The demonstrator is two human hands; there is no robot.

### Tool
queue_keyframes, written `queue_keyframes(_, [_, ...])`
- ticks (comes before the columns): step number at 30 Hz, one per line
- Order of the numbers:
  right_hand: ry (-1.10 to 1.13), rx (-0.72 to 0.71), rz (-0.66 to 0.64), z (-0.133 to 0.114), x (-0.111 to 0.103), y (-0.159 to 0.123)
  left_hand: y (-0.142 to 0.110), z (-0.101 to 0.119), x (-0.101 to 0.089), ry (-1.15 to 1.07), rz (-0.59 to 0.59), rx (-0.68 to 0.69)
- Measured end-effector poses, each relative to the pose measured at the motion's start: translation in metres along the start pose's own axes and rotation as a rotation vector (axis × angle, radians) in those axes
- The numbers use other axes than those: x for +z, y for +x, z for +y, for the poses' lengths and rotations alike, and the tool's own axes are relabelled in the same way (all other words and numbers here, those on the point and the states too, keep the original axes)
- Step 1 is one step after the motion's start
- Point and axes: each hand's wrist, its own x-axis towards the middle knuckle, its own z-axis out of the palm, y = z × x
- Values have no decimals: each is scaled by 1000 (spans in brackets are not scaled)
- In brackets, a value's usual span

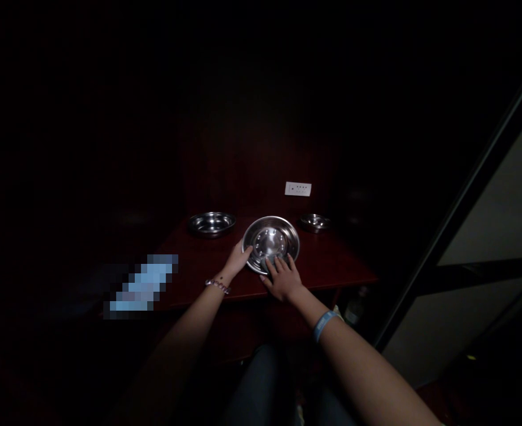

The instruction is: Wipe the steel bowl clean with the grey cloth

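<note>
A shiny steel bowl [271, 236] is tilted toward me above the front part of the dark red tabletop [331, 260]. My left hand [237, 260] grips its left rim, with the thumb over the inner edge. Across the lower inside of the bowl lie the spread fingers of my right hand [282, 278]. Under those fingertips shows a matte grey piece that looks like a cloth [267, 262], pressed against the metal. Its full shape is hidden by the hand.
A second steel bowl [211, 223] sits at the back left of the table and a smaller steel bowl [314, 222] at the back right. A white power socket [298, 189] is on the rear panel. Below the right edge stands a bottle [356, 307]. A blurred blue patch covers the left.
</note>
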Motion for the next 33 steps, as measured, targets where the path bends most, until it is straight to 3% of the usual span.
queue_keyframes(14, [-126,132,146,20,-3,6,-1,1,1,26,3,20])
queue_keyframes(19, [-190,109,170,27,4,8,-2,4,2,30,2,17])
queue_keyframes(33, [-122,119,79,6,1,-4,-2,5,2,33,-9,21])
